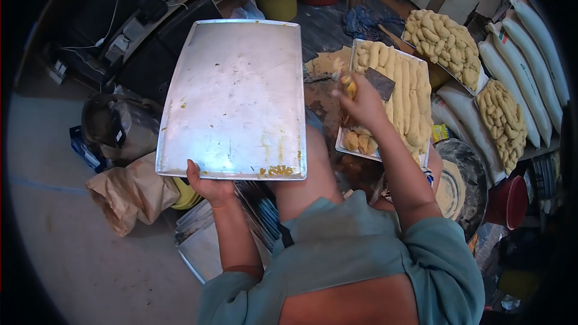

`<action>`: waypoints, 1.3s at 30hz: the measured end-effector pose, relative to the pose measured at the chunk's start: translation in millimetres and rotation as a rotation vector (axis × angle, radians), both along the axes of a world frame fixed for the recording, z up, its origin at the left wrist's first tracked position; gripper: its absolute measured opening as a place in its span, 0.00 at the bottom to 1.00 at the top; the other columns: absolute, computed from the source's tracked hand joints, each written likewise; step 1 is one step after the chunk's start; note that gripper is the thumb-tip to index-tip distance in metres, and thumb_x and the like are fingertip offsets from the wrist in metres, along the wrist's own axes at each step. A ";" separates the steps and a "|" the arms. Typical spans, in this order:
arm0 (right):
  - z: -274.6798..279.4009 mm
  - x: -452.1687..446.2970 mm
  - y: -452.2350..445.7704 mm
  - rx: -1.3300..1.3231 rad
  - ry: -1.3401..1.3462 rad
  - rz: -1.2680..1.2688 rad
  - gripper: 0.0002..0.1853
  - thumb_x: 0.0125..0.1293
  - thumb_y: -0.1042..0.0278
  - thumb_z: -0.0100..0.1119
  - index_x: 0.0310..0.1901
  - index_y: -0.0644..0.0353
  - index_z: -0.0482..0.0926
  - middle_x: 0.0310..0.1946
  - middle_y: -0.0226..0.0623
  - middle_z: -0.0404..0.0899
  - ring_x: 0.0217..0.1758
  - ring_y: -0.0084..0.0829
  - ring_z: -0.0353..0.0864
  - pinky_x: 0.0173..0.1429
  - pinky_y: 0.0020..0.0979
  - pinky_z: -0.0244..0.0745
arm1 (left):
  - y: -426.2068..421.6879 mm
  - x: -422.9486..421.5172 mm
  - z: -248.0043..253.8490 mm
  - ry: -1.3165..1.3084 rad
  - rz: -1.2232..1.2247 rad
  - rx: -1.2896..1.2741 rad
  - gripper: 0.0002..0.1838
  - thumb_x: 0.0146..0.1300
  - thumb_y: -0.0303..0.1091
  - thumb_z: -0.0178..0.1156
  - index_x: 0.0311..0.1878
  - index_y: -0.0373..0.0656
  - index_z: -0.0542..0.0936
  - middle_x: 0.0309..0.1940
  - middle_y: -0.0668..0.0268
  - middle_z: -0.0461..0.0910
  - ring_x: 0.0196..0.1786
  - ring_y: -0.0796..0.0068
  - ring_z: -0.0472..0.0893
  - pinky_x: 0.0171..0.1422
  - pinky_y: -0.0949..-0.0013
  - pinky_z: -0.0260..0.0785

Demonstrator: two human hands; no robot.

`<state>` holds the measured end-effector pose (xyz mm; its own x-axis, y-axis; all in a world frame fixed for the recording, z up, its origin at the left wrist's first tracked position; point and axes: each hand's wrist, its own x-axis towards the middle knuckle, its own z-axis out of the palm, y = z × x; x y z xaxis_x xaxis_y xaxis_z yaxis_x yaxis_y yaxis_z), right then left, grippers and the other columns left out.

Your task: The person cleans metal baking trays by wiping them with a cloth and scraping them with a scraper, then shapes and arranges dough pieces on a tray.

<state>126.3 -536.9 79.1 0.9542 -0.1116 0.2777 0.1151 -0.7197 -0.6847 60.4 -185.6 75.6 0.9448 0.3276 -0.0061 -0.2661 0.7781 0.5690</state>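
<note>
A large empty metal tray point(235, 102) is held up by my left hand point(211, 189), which grips its lower edge with the thumb on the face. Yellow residue marks the tray's lower right corner. My right hand point(364, 105) is closed round something yellow and red that I cannot make out, next to a dark flat blade-like piece point(380, 84). Under and beyond that hand lies a tray point(428, 72) with long rows of pale dough point(406, 105) and a few small pieces at its near left corner.
Two more heaps of shaped dough point(442, 45) point(501, 121) rest at the right by white sacks point(524, 66). A dark round basin point(466, 168) and red bucket point(507, 201) stand near my right arm. Stacked trays point(208, 253), a paper bag point(129, 195) and buckets point(274, 0) are around.
</note>
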 end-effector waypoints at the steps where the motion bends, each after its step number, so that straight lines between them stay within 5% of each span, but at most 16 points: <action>1: 4.8 -10.9 8.7 -0.137 -0.015 -0.005 0.31 0.59 0.48 0.62 0.58 0.60 0.71 0.50 0.46 0.78 0.50 0.49 0.80 0.54 0.41 0.74 | 0.2 1.1 -0.5 -0.001 0.006 0.000 0.35 0.63 0.49 0.54 0.68 0.37 0.61 0.65 0.55 0.66 0.67 0.55 0.66 0.72 0.52 0.56; 6: 6.8 -41.5 35.2 -0.249 0.218 0.112 0.34 0.57 0.49 0.63 0.62 0.56 0.67 0.48 0.45 0.73 0.42 0.50 0.80 0.42 0.45 0.77 | 7.3 6.8 0.1 -0.026 0.045 -0.005 0.35 0.63 0.49 0.54 0.68 0.37 0.61 0.64 0.56 0.67 0.67 0.55 0.66 0.72 0.53 0.56; 9: -1.9 -58.9 48.2 -0.165 0.182 0.245 0.39 0.55 0.45 0.64 0.65 0.57 0.64 0.51 0.47 0.73 0.47 0.49 0.79 0.48 0.45 0.76 | 10.1 5.0 8.2 -0.031 0.113 0.042 0.35 0.63 0.49 0.54 0.68 0.37 0.60 0.64 0.56 0.67 0.67 0.55 0.66 0.72 0.53 0.55; 12: -22.6 -73.5 56.3 -0.199 0.155 0.792 0.43 0.52 0.40 0.65 0.62 0.64 0.67 0.52 0.53 0.73 0.53 0.50 0.76 0.56 0.43 0.71 | 16.5 3.3 12.5 -0.040 0.123 0.054 0.35 0.63 0.49 0.53 0.68 0.37 0.60 0.64 0.55 0.67 0.67 0.55 0.66 0.72 0.53 0.55; 16: -26.0 -35.1 32.1 0.019 0.284 0.396 0.39 0.53 0.46 0.68 0.60 0.67 0.70 0.55 0.53 0.72 0.59 0.49 0.72 0.64 0.43 0.65 | 19.5 1.4 14.0 -0.010 0.155 0.078 0.37 0.62 0.50 0.53 0.68 0.37 0.59 0.65 0.55 0.65 0.67 0.55 0.65 0.72 0.53 0.55; 18: -47.1 0.2 -9.6 -0.097 0.042 0.015 0.34 0.54 0.45 0.66 0.56 0.62 0.74 0.54 0.52 0.73 0.59 0.51 0.71 0.62 0.43 0.65 | 15.7 -1.8 15.3 0.006 0.141 0.102 0.39 0.61 0.52 0.54 0.69 0.37 0.58 0.66 0.55 0.63 0.69 0.55 0.63 0.72 0.52 0.54; 21: -94.4 42.8 -88.9 -0.409 0.112 -0.570 0.40 0.53 0.44 0.67 0.65 0.54 0.66 0.63 0.45 0.67 0.67 0.45 0.64 0.67 0.51 0.56 | 12.0 -5.6 12.6 0.014 0.102 0.095 0.39 0.61 0.52 0.54 0.69 0.38 0.57 0.67 0.55 0.63 0.69 0.55 0.63 0.72 0.51 0.54; 27: -60.1 38.0 -110.7 -0.385 0.394 -0.566 0.43 0.52 0.45 0.69 0.68 0.47 0.62 0.62 0.41 0.69 0.68 0.42 0.63 0.67 0.56 0.52 | -7.2 0.2 2.8 0.030 0.021 0.022 0.38 0.61 0.51 0.54 0.69 0.37 0.59 0.65 0.55 0.65 0.68 0.54 0.64 0.72 0.53 0.56; 30: -61.5 41.9 -111.3 -0.360 0.373 -0.590 0.41 0.51 0.50 0.71 0.67 0.45 0.63 0.56 0.43 0.74 0.62 0.43 0.71 0.64 0.53 0.61 | -17.0 2.6 1.7 0.027 -0.021 -0.006 0.35 0.62 0.48 0.54 0.68 0.37 0.60 0.65 0.55 0.66 0.67 0.54 0.66 0.73 0.52 0.55; 33: -69.9 45.8 -126.0 0.178 0.128 -0.427 0.36 0.55 0.56 0.70 0.64 0.49 0.65 0.49 0.44 0.78 0.52 0.42 0.78 0.56 0.46 0.71 | -22.0 2.6 -1.6 0.026 -0.049 -0.001 0.35 0.62 0.48 0.54 0.68 0.37 0.61 0.64 0.55 0.67 0.67 0.54 0.66 0.72 0.53 0.55; 36: -75.1 55.2 -122.6 0.959 -0.146 -0.244 0.28 0.60 0.65 0.65 0.61 0.55 0.67 0.43 0.42 0.80 0.46 0.40 0.81 0.50 0.39 0.77 | -27.5 1.9 -1.4 0.025 -0.072 0.017 0.36 0.62 0.48 0.54 0.68 0.37 0.61 0.64 0.55 0.67 0.67 0.54 0.66 0.72 0.53 0.56; 39: -36.9 45.0 -109.1 1.888 -0.117 -0.129 0.23 0.63 0.72 0.60 0.59 0.58 0.68 0.45 0.39 0.79 0.48 0.37 0.80 0.53 0.38 0.77 | -34.0 2.8 -2.1 0.025 -0.077 0.060 0.37 0.61 0.49 0.55 0.68 0.36 0.60 0.63 0.55 0.67 0.66 0.57 0.67 0.70 0.55 0.59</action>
